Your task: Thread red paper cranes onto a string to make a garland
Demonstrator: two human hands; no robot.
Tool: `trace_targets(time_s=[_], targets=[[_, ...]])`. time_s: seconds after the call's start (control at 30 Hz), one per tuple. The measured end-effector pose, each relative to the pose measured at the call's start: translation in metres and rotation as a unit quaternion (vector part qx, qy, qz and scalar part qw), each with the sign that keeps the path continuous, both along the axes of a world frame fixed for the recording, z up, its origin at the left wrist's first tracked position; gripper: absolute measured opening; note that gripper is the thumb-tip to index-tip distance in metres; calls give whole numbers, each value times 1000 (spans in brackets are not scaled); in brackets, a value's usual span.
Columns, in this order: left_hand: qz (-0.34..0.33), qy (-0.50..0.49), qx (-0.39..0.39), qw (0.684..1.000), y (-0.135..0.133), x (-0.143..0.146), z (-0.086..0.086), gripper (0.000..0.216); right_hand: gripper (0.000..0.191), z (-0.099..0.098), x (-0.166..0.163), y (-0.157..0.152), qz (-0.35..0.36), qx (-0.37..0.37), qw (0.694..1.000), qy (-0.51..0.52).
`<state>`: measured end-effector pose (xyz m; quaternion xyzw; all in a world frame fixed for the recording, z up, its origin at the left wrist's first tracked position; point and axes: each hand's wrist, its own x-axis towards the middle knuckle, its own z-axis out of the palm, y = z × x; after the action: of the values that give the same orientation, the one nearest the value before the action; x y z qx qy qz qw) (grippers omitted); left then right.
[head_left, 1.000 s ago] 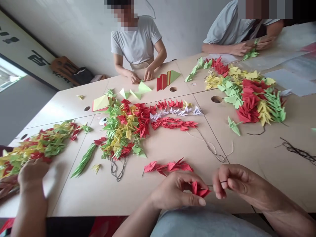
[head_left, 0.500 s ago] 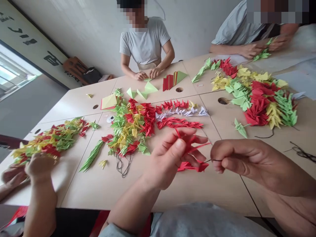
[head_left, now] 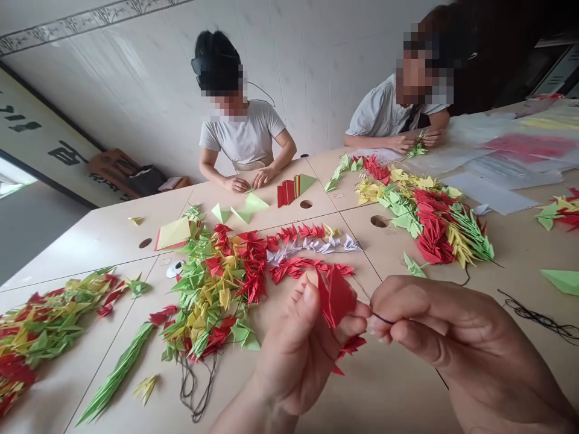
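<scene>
My left hand (head_left: 296,346) holds a folded red paper crane (head_left: 335,296) between thumb and fingers, raised above the table. Just to its right, my right hand (head_left: 446,331) pinches a dark cord (head_left: 383,319) between thumb and forefinger. The cord runs toward the left hand's fingertips; whether it passes through the held crane is hidden. More red folded paper (head_left: 351,346) shows below the left fingers. Beyond the hands lies a red row of strung cranes (head_left: 312,268), with a white row (head_left: 316,246) behind it.
Mixed heaps of paper cranes lie at centre (head_left: 221,289), left (head_left: 58,313) and right (head_left: 434,223). Loose black cord (head_left: 538,316) lies at right. Across the table (head_left: 149,337), a person in grey (head_left: 246,141) and another person (head_left: 380,114) handle green paper.
The view has tilted up and shifted right. My left hand has turned, so the red crane shows broadside and closer to the cord. The neighbour's hands at left have left view.
</scene>
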<state>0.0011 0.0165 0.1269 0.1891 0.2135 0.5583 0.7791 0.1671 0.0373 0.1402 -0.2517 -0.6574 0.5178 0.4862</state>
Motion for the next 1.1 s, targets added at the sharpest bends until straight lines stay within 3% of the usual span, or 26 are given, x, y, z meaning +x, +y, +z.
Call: trace_targets(time_s=[0.1, 0.17, 0.3, 0.37, 0.5, 0.6, 0.7, 0.93, 1.1], targets=[[51, 74, 97, 991, 3, -1, -7, 16, 14, 0, 2, 7, -16, 2, 998, -55], [94, 164, 159, 969, 3, -3, -8, 15, 10, 0, 3, 11, -5, 18, 995, -94], [163, 363, 238, 886, -2, -8, -5, 13, 4, -2, 5, 12, -9, 48, 993, -110], [183, 430, 278, 839, -4, -11, -3, 11, 9, -2, 4, 9, -38, 66, 991, -107], [211, 496, 357, 763, -6, -14, -2, 14, 20, -2, 4, 5, -61, 98, 986, -117], [211, 511, 387, 738, -6, -15, -1, 19, 18, -1, 5, 4, -60, 119, 983, -123], [199, 488, 374, 763, -7, -16, -1, 19, 10, 0, 7, 5, -67, 113, 982, -134], [127, 357, 278, 883, -4, -15, -3, 11, 13, -2, 6, 4, -34, 53, 994, -94], [93, 282, 235, 925, -2, -15, -5, 17, 18, -3, 2, 1, -49, 11, 997, -57]])
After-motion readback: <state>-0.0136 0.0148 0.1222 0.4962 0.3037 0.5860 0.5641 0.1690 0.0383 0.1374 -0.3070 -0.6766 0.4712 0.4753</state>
